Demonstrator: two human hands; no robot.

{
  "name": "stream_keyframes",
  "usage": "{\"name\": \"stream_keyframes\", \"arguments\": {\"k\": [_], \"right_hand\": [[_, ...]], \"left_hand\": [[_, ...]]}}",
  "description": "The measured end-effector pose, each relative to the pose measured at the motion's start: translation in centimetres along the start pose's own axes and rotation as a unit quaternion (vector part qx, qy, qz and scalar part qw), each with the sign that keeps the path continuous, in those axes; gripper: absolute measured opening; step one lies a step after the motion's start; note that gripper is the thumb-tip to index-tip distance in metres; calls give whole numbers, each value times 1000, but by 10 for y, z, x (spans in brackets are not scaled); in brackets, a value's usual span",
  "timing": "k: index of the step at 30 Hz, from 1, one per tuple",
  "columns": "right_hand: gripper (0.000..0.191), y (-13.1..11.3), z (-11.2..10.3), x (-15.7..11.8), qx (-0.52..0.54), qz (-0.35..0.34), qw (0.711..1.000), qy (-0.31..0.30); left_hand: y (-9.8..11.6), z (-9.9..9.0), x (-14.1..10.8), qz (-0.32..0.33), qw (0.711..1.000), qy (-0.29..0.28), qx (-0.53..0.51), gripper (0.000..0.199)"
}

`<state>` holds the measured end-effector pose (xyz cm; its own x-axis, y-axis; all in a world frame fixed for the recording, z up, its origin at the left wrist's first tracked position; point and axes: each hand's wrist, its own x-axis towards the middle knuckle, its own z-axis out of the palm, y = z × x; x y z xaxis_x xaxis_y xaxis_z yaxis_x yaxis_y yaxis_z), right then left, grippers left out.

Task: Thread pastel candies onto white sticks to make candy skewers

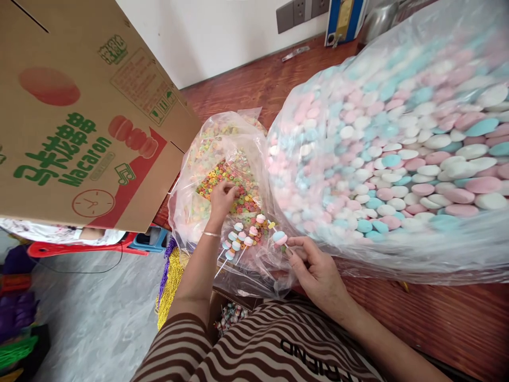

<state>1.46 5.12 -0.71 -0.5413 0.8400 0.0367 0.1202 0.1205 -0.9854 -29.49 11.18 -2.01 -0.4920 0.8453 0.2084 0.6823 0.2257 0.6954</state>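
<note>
My left hand (pixel 224 199) is over a clear bag (pixel 183 199) of small coloured rings (pixel 210 178), its fingers pinched together; what they hold, if anything, is too small to tell. My right hand (pixel 318 268) pinches a thin stick low down, and the skewer carries a blue, white and pink candy (pixel 279 238) with a yellow piece above it. Between my hands, several finished-looking skewers (pixel 236 241) with pastel candies and rings lie on the bag's plastic. To the right lies a big clear bag full of pink, white and blue candies (pixel 421 188).
A large cardboard box (pixel 87 122) stands at the left. Behind are a wall socket (pixel 298 16) and a blue box (pixel 342 21) on the wooden table (pixel 234 85). Gold and purple bead strings (pixel 173 281) hang at the table's left edge. An open box of wrapped pieces (pixel 231 317) is below.
</note>
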Motion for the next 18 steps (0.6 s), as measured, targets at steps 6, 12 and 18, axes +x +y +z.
{"name": "stream_keyframes", "arguments": {"k": [6, 12, 18], "right_hand": [[19, -8, 2, -3, 25, -7, 1000, -15], [18, -14, -6, -13, 32, 9, 999, -1], [14, -17, -17, -27, 24, -19, 999, 36]], "left_hand": [[55, -9, -76, -163, 894, -119, -399, 40], [94, 0, -109, -200, 828, -203, -483, 35], [117, 11, -114, -235, 770, -266, -530, 38]]}}
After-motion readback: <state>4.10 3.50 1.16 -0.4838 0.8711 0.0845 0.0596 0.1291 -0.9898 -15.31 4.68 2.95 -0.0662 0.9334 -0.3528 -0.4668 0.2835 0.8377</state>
